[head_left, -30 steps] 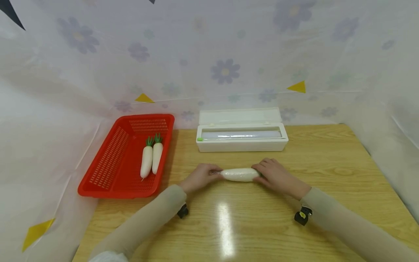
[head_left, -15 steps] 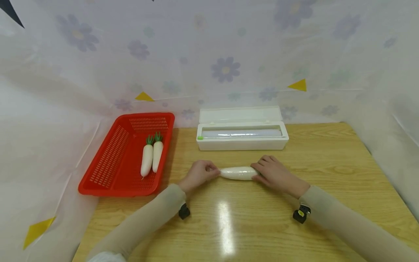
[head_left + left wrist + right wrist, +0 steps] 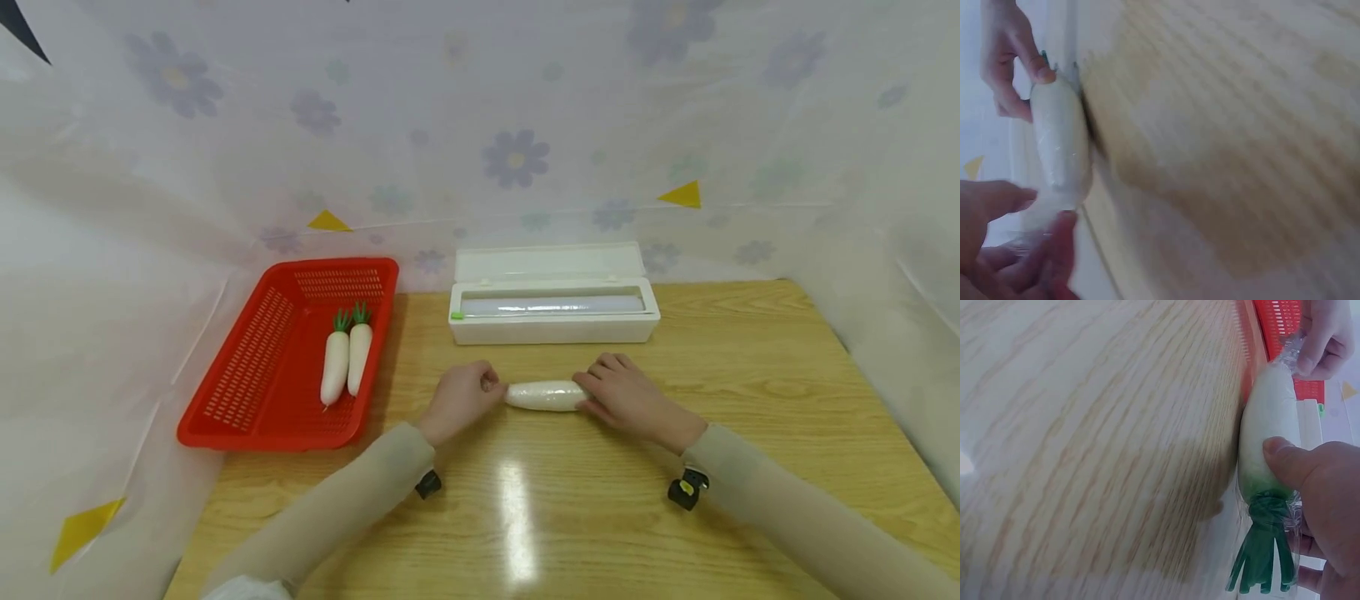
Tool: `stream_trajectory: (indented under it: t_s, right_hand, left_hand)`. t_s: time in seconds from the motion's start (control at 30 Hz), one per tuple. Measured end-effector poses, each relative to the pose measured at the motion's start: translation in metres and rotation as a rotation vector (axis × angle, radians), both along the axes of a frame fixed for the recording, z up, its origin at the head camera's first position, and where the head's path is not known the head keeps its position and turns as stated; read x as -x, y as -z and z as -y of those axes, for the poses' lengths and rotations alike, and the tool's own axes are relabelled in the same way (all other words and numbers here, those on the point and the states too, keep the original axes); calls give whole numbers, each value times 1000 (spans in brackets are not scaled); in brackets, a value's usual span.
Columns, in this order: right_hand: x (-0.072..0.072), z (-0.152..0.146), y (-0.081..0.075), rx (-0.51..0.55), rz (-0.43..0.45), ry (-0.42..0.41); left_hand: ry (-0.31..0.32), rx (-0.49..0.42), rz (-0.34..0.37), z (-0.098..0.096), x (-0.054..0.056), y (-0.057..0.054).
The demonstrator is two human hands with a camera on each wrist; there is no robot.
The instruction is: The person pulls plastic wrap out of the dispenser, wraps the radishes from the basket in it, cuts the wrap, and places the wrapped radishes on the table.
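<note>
A white radish point(image 3: 546, 396), wrapped in clear cling film, lies crosswise between my hands. My left hand point(image 3: 461, 402) is at its tapered end. In the right wrist view, its fingers pinch the gathered tail of cling film point(image 3: 1289, 351) just beyond the tip. My right hand point(image 3: 632, 402) grips the other end, with the thumb point(image 3: 1285, 459) pressed on the white body near the green leaves point(image 3: 1266, 547). Film also covers those leaves and sticks out past them. In the left wrist view the wrapped radish point(image 3: 1060, 134) looks glossy and creased.
A red plastic basket point(image 3: 281, 440) at the left holds two unwrapped radishes point(image 3: 347, 358) with green tops. Behind my hands stands a white cling film box point(image 3: 555, 333), lid raised, with a roll point(image 3: 551, 306) inside. All rest on a wooden table point(image 3: 600, 517).
My left fingers have drawn together round the film tail and turned at the radish's tip. The right hand keeps its hold, and the radish stays almost in place.
</note>
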State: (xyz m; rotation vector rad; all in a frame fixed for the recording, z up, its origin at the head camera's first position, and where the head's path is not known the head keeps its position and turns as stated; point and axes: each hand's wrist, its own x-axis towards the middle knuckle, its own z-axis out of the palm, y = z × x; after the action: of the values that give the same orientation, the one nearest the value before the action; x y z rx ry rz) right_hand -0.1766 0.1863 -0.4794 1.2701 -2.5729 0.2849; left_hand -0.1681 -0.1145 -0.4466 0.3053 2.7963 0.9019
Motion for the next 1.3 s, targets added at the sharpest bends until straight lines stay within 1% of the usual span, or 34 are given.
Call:
stream_trajectory:
  t_s: [0.13, 0.2, 0.27, 0.37, 0.5, 0.63, 0.73, 0.8, 0.87, 0.93, 1.03, 1.13, 1.3]
  right_hand:
    - [-1, 0, -1, -1, 10, 8]
    - [-1, 1, -1, -8, 19, 12]
    - [-1, 1, -2, -20, 20, 17]
    - [-1, 1, -2, -35, 30, 21]
    - [0, 1, -1, -52, 30, 23]
    - [0, 2, -1, -62, 22, 21]
    - [0, 2, -1, -59, 25, 22]
    - [0, 1, -1, -53, 30, 27]
    - [0, 0, -2, -46, 34, 26]
    - [0, -1, -1, -42, 34, 25]
    - [1, -1, -1, -39, 30, 19]
    - [2, 0, 1, -38, 24, 18]
    - [3, 0, 2, -32, 42, 22]
  left_hand:
    - [19, 68, 27, 6, 0, -10]
    - [22, 78, 39, 8, 0, -14]
    - [29, 71, 46, 9, -1, -18]
    - [36, 29, 52, 7, -2, -19]
    - [59, -42, 27, -2, -3, -14]
    - [83, -98, -29, -14, -3, -5]
    - [69, -168, -20, -16, -3, 1]
    - [56, -225, 8, -15, -3, 2]
    - [65, -264, 24, -13, -2, 4]
    - [94, -273, 21, -11, -2, 5]
    - [139, -264, -10, -11, -1, 9]
    - [134, -275, -45, -13, -1, 12]
    - [148, -233, -158, -17, 1, 22]
